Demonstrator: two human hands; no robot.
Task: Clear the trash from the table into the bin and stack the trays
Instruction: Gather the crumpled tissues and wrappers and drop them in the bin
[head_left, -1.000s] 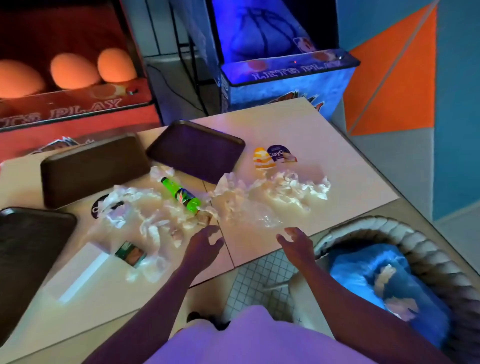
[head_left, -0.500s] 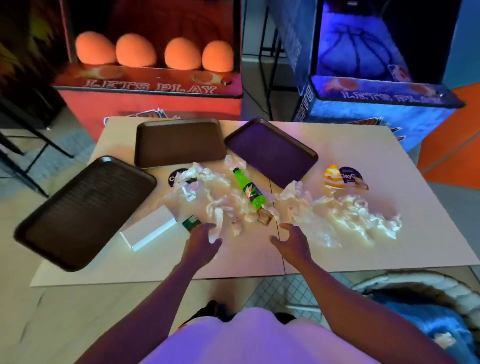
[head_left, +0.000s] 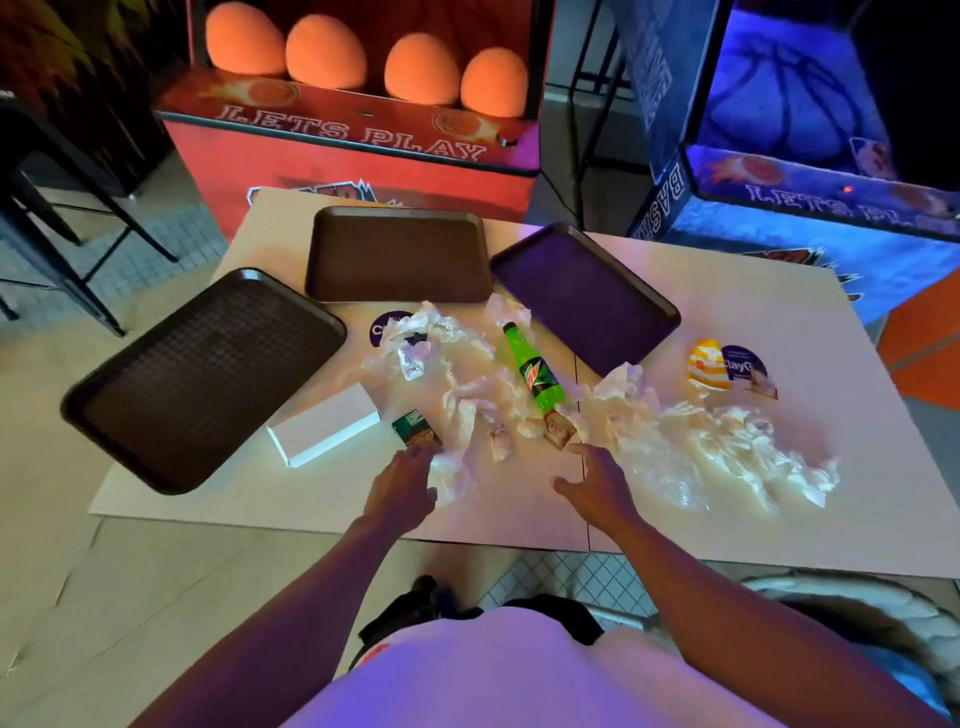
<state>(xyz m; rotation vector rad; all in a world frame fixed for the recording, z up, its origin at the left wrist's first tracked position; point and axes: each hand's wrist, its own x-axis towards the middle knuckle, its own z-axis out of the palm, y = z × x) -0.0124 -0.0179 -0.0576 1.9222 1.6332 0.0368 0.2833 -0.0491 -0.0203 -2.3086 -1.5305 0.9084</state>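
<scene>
Three dark trays lie apart on the white table (head_left: 519, 519): a left tray (head_left: 202, 374), a middle tray (head_left: 397, 253) and a right tray (head_left: 582, 296). Crumpled white napkins (head_left: 462, 395) and clear plastic wrap (head_left: 727, 457) are strewn across the middle. Among them lie a green soda bottle (head_left: 535, 371), a white box (head_left: 327, 431), a small green carton (head_left: 413, 427) and a yellow wrapper (head_left: 709, 364). My left hand (head_left: 402, 488) hovers open just below the green carton. My right hand (head_left: 592, 483) is open beside the plastic wrap. A woven bin rim (head_left: 852, 597) shows at lower right.
Two arcade basketball machines stand behind the table, a red one (head_left: 353, 140) with orange balls and a blue one (head_left: 810, 208). A dark chair frame (head_left: 47, 208) stands at far left. Round purple stickers (head_left: 382, 328) mark the tabletop.
The view has swung left away from the bin and come back to the table. Both hands moved forward over the table toward the trash, still holding nothing.
</scene>
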